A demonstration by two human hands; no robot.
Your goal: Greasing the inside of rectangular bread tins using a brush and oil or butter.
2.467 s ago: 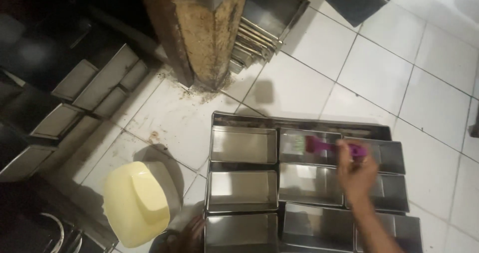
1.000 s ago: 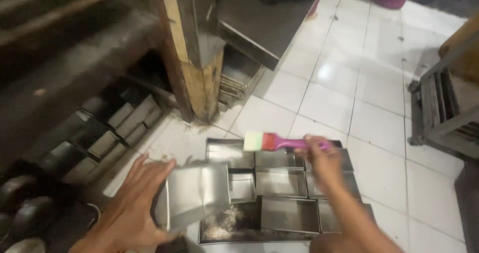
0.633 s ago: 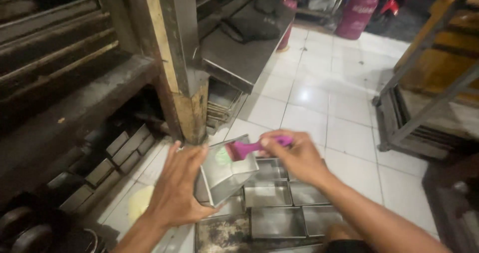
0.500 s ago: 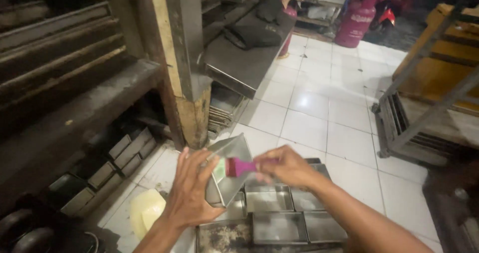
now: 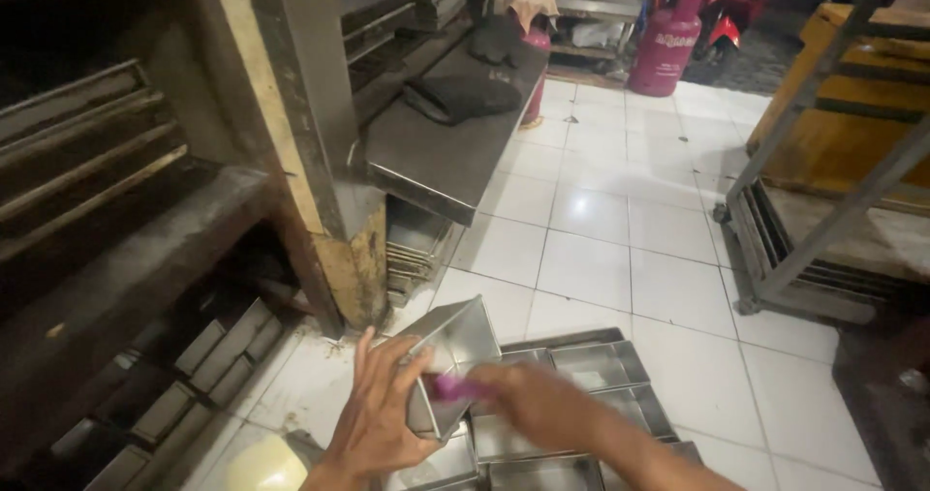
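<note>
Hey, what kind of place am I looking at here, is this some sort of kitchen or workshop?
Most likely a small bakery's work area. A left hand tilts a metal loaf tin above more loaf tins on the white tiled floor; a pink gas cylinder and a metal rack stand nearby.

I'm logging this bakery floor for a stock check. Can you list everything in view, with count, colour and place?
Held pan: one, silver, tilted, in the left hand.
Brush: one, pink handle, inside the held pan; head hidden.
Floor pans: several, silver, in rows on the tiles below the hands.
Shelf pans: several, grey, low shelf at left.
Tub: one, pale yellow, bottom left.
Metal table: one, grey, centre.
Dark cloth: one, black, on the table.
Gas cylinder: one, pink, far back.
Rack: one, grey metal, right.
Floor: white tiles.
Left hand: grips the held pan.
Right hand: blurred, holds the brush.
</note>
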